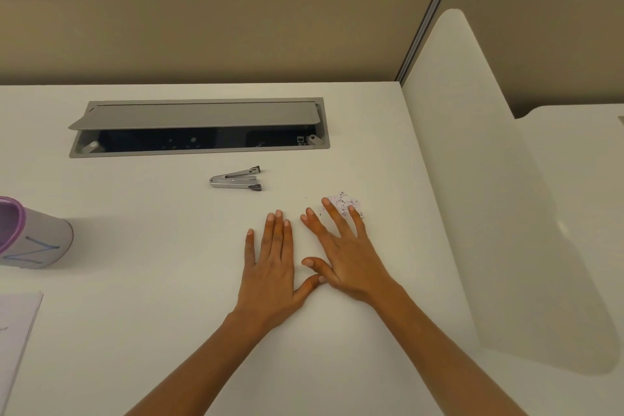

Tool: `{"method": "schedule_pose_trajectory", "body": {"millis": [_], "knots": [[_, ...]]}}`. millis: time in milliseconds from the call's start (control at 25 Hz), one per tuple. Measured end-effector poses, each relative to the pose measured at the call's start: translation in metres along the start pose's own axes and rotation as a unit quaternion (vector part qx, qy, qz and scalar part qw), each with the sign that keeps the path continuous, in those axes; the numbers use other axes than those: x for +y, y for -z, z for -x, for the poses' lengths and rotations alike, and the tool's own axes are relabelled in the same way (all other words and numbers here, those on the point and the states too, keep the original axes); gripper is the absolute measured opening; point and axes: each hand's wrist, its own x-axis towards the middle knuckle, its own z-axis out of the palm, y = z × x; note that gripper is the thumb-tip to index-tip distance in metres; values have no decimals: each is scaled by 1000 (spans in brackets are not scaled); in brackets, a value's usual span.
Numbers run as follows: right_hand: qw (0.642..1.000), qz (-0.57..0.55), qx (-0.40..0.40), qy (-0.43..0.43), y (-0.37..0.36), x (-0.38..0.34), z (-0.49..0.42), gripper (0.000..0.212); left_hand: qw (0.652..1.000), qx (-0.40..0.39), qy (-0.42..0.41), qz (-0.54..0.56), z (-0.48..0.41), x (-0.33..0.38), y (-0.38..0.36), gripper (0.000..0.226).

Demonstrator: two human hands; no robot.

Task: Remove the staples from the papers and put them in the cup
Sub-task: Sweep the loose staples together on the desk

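Head view is showing the left hand (270,267) and right hand (351,260) lying flat on the desk (135,314), fingers straight, gripping nothing. A staple pile (346,203) is touching the right fingertips at 12 o'clock. From the left hand, the staple remover (235,178) is lying at 11 o'clock, the cup (37,240) at 9 and the papers (17,331) at 8.

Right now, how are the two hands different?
The left hand has its fingers close together; the right hand spreads them wide. The right hand's fingertips reach the pile of staples; the left hand lies clear of it. Both lie flat and open on the desk, holding nothing.
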Motion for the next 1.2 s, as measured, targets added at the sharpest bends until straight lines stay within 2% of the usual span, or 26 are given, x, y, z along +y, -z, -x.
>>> {"method": "schedule_pose_trajectory", "body": {"millis": [280,440,640,760,960,1080,1200], "knots": [[995,-25,54,-77,3,13,1,81,1000,-3,-22,3,-25,3,2,109],[974,-84,121,-173,10,13,18,80,1000,5,-12,0,-45,4,4,111],[954,-56,103,-275,-1,18,28,85,1000,19,-5,-15,-67,2,6,114],[958,-70,93,-262,-2,14,20,88,999,25,-34,-24,-70,3,5,110],[969,-99,71,-216,-4,5,-2,87,995,40,-86,-29,-75,10,-2,88],[968,-134,77,-198,-1,15,0,84,995,44,-86,-21,-75,9,-1,89],[965,-121,86,-216,5,33,1,84,997,33,-74,-15,-77,4,3,98]]}}
